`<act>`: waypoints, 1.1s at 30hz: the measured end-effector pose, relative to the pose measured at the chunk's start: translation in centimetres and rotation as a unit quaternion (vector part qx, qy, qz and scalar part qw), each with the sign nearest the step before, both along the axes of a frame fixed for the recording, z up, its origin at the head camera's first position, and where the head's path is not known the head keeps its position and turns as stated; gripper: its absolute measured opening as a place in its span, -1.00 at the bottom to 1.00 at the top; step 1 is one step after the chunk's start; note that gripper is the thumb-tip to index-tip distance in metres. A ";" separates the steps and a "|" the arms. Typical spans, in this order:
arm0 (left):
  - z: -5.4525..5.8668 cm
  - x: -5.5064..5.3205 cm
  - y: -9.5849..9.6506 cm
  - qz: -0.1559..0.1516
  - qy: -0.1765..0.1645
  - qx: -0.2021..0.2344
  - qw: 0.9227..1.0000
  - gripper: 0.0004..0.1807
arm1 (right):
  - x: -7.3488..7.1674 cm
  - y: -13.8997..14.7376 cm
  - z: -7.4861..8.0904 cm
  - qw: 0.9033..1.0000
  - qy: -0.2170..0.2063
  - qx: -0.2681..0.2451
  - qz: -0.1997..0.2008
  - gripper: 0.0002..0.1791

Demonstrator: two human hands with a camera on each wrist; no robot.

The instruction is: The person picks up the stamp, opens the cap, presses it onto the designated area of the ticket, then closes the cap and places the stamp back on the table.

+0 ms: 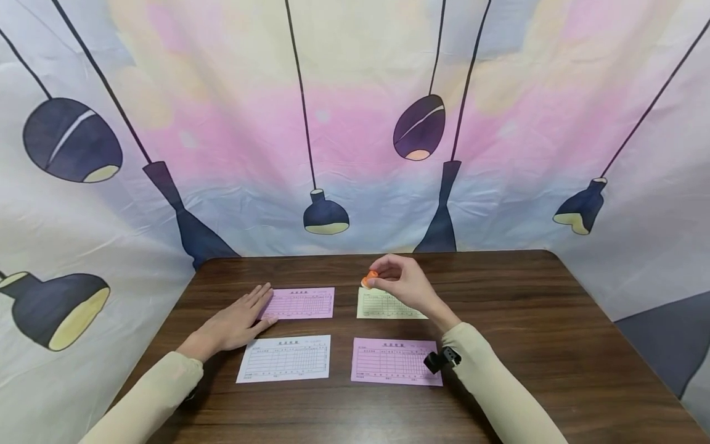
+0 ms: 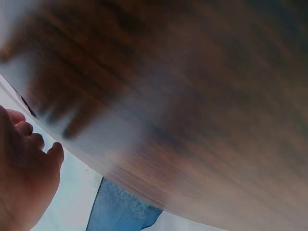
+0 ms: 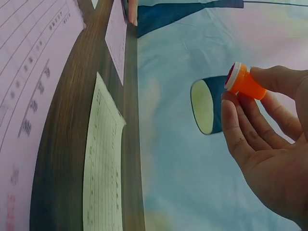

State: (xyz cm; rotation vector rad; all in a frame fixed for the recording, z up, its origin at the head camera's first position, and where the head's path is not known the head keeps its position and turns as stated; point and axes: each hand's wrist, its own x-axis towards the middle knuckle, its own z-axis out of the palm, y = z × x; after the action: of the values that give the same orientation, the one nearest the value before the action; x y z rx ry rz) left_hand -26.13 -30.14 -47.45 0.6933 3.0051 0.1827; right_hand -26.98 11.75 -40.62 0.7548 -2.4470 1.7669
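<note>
One orange stamp (image 3: pixel 249 85), axis slanted, face (image 3: pixel 229 77) downward.

Lower centre, the right hand (image 1: pixel 407 285) pinches an orange stamp (image 1: pixel 371 277) near the yellow form (image 1: pixel 384 305); lower left, the left hand (image 1: pixel 233 319) touches a pink form (image 1: pixel 304 303).

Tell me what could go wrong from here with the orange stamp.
The right hand holds the orange stamp only by its fingertips, so it might drop. The yellow slip has no hand visibly steadying it and could shift if pressed. The left hand, at the far pink slip's edge, might nudge it askew.
</note>
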 end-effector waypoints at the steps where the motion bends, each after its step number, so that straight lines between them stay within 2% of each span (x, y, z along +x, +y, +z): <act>1: 0.0 0.0 0.0 0.002 -0.002 0.000 1.000 -0.08 | -0.1 -0.3 0.0 1.000 0.002 0.001 0.004 -0.71; 11: 0.2 -0.1 0.3 -0.011 -0.004 -0.005 1.000 -0.10 | -0.6 -2.6 0.2 1.000 -0.003 0.017 0.005 -0.65; 22: -0.3 -0.2 0.4 -0.017 -0.012 -0.016 1.000 -0.10 | -1.5 -4.3 0.8 0.999 -0.004 0.033 0.019 -0.66; 33: -0.6 -0.1 0.5 -0.020 0.000 -0.010 1.000 -0.09 | -2.1 -6.7 1.2 0.997 0.022 0.051 0.044 -0.68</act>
State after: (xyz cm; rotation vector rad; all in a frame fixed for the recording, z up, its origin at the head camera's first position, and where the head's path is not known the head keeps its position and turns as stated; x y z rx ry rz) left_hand -26.19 -29.66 -48.04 0.7513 2.9850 0.1494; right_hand -29.09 5.02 -39.44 0.9134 -2.5293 1.6427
